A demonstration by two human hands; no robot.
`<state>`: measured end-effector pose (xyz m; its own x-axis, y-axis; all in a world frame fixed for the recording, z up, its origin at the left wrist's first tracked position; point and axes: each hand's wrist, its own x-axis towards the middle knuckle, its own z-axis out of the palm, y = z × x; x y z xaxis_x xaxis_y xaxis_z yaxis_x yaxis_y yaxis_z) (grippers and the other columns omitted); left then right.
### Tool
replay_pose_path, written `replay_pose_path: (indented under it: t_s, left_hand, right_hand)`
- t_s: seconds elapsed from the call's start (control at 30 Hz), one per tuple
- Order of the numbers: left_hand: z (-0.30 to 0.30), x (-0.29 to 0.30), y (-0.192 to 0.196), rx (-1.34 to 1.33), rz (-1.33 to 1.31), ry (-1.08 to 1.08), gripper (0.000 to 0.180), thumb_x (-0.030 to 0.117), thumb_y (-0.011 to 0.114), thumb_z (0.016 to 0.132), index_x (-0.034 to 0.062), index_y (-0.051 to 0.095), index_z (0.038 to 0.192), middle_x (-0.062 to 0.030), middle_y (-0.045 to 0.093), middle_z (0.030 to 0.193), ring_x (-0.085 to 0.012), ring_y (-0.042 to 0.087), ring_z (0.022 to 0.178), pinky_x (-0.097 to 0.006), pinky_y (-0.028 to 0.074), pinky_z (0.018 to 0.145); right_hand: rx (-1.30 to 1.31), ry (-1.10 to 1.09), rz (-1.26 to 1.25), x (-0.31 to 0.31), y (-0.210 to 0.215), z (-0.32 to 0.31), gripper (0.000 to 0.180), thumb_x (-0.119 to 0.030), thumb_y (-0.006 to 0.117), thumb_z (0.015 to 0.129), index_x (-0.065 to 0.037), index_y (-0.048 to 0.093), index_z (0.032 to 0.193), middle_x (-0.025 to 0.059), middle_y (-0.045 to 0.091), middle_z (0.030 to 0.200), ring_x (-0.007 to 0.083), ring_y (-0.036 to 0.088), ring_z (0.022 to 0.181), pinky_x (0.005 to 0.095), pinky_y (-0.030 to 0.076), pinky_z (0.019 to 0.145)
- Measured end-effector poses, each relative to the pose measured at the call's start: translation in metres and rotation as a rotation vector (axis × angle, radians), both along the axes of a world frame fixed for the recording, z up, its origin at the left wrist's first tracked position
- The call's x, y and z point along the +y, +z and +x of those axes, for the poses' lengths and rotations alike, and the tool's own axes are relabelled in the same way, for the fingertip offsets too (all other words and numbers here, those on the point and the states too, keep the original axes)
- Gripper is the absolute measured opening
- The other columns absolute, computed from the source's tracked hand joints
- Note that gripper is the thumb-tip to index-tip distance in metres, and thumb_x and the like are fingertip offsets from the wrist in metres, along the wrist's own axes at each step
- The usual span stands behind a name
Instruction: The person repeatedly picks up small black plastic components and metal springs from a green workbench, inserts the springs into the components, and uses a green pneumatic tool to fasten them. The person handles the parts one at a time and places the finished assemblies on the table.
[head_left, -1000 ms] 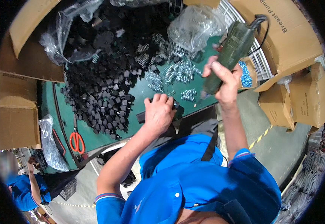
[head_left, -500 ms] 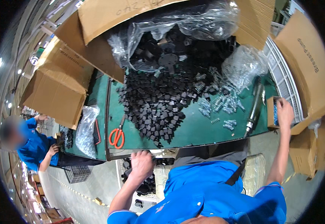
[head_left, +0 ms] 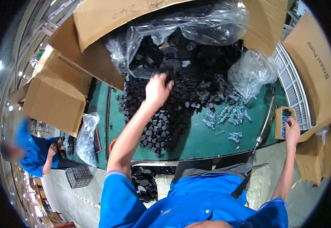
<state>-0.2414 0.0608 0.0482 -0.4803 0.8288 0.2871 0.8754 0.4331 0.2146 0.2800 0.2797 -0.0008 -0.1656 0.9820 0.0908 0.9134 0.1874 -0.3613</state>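
Note:
My left hand (head_left: pixel 158 91) reaches over the heap of small black square parts (head_left: pixel 159 131), its fingers and thumb apart. Just beyond its fingertips lies a round black flanged part (head_left: pixel 170 67), at the mouth of the large carton. At the right end of the table my right hand (head_left: pixel 292 131) has its fingers drawn together at the rim of a small cardboard box (head_left: pixel 279 123). Small bluish metal pieces, seemingly screws (head_left: pixel 285 117), fill that box. Whatever those fingers hold is too small to make out.
Loose springs (head_left: pixel 232 114) lie right of the heap, below a clear bag of springs (head_left: pixel 251 72). A power screwdriver (head_left: pixel 266 123) lies near the small box. Clear plastic lines the large carton (head_left: pixel 123 22). Below the table edge sit more black parts (head_left: pixel 146 182). A co-worker (head_left: pixel 38 152) works at left.
My left hand has moved from below the table's front edge up over the black heap to the carton's mouth. My right hand has shifted slightly down at the small box, and its screws show more.

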Motion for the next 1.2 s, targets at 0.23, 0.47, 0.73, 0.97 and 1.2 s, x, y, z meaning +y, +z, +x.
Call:
replay_pose_path:
  t_s: [0.23, 0.47, 0.73, 0.97, 1.2]
  left_hand:
    - [-0.078, 0.114, -0.048, -0.021, -0.495, 0.211, 0.087, 0.055, 0.081, 0.069, 0.0288, 0.048, 0.145, -0.0170, 0.050, 0.142, -0.0400, 0.044, 0.133, -0.047, 0.043, 0.106]
    - [-0.047, 0.067, 0.004, -0.184, -0.107, 0.021, 0.072, 0.036, 0.086, 0.068, 0.0176, 0.061, 0.132, -0.0189, 0.063, 0.117, -0.0370, 0.063, 0.107, -0.043, 0.053, 0.091]
    - [0.145, -0.043, 0.038, -0.150, -0.639, -0.476, 0.066, 0.034, 0.086, 0.064, 0.0167, 0.065, 0.124, -0.0175, 0.061, 0.100, -0.0331, 0.066, 0.088, -0.044, 0.053, 0.078]
    - [0.180, -0.036, 0.027, 0.019, -0.457, -0.520, 0.068, 0.038, 0.081, 0.075, 0.0141, 0.059, 0.134, -0.0202, 0.061, 0.112, -0.0354, 0.061, 0.105, -0.046, 0.048, 0.086]
    - [0.142, 0.074, -0.055, -0.020, -0.185, -0.438, 0.022, 0.014, 0.071, 0.081, 0.0041, 0.070, 0.101, -0.0158, 0.068, 0.095, -0.0366, 0.067, 0.091, -0.045, 0.054, 0.077]
  right_hand:
    - [0.911, -0.044, -0.044, -0.023, 0.000, 0.032, 0.005, 0.000, 0.064, 0.087, -0.002, 0.062, 0.091, -0.0014, 0.056, 0.077, 0.0056, 0.050, 0.063, 0.0208, 0.040, 0.056]
    - [1.396, -0.071, -0.538, -0.139, -0.024, 0.019, 0.014, 0.001, 0.061, 0.087, -0.001, 0.058, 0.101, 0.0067, 0.060, 0.075, 0.0156, 0.060, 0.054, 0.0283, 0.051, 0.046]
    - [1.480, -0.204, -0.750, -0.188, -0.044, -0.017, 0.010, 0.000, 0.062, 0.088, 0.001, 0.057, 0.097, 0.0163, 0.068, 0.085, 0.0249, 0.072, 0.070, 0.0270, 0.058, 0.052]
    - [1.600, -0.410, -0.792, -0.208, -0.054, -0.027, 0.008, 0.003, 0.063, 0.086, 0.002, 0.060, 0.093, 0.0178, 0.070, 0.094, 0.0288, 0.073, 0.087, 0.0316, 0.059, 0.068]
    - [1.748, -0.426, -0.764, -0.209, -0.056, -0.046, 0.007, 0.005, 0.062, 0.088, -0.001, 0.060, 0.092, 0.0164, 0.069, 0.097, 0.0265, 0.071, 0.089, 0.0320, 0.060, 0.075]
